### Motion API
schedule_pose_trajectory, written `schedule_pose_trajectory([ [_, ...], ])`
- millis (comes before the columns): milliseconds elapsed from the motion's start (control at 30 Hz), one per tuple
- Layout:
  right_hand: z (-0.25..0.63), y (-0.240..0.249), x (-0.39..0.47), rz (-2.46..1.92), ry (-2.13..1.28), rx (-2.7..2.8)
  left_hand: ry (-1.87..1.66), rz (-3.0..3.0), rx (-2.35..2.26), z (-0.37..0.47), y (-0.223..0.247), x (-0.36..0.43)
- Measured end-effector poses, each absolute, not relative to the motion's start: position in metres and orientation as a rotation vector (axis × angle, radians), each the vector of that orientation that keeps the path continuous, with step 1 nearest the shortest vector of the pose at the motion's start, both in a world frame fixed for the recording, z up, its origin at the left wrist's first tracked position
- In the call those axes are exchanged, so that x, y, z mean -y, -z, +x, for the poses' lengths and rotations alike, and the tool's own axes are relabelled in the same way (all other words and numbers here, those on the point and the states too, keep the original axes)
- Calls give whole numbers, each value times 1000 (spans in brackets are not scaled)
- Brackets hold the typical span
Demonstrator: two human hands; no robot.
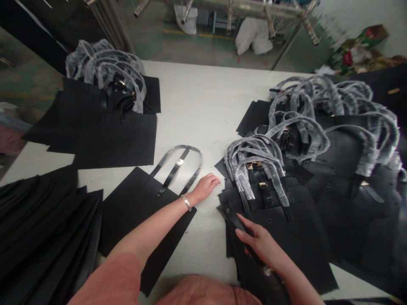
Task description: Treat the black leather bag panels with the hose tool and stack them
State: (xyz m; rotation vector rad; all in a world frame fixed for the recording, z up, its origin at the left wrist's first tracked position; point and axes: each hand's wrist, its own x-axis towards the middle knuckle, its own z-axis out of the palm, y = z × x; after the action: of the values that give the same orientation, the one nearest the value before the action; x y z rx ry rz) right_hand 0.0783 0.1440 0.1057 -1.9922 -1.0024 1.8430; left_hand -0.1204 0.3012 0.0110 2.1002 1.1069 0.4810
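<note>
My left hand [206, 186], with a bracelet at the wrist, is over the table with its fingers curled together and nothing visible in them. Beneath that forearm lies a flat black bag panel [133, 207], its handle [200, 156] wrapped in clear plastic and its strap [171, 174] bearing a gold-coloured clasp. My right hand [260, 243] pinches the raised edge of another black panel [233, 218] between thumb and fingers. That panel lies at the left side of a stack of black panels [295, 237]. Plastic-wrapped handles [257, 156] bunch together at the stack's top.
A pile of black panels [117, 140] with wrapped handles sits at the far left of the white table [203, 97]. Loose black sheets [41, 224] fan out at near left. More panels with wrapped handles [365, 114] cover the right. A metal rack [235, 12] stands beyond.
</note>
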Motion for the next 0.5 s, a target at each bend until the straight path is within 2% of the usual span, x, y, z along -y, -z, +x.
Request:
schedule_pose_trajectory([
  [100, 78, -106, -147, -1957, -1869, 941, -646, 2100, -1141, -130, -11, -258],
  [200, 75, -104, -156, -1927, -1902, 901, -698, 2287, -811, -136, -4, -203],
  [300, 68, -101, -169, -1931, -1878, 905, -571, 2405, -480, -128, 1, -163],
  [500, 66, -106, -173, -1928, -1901, 909, -338, 2440, -510, -107, -4, -151],
])
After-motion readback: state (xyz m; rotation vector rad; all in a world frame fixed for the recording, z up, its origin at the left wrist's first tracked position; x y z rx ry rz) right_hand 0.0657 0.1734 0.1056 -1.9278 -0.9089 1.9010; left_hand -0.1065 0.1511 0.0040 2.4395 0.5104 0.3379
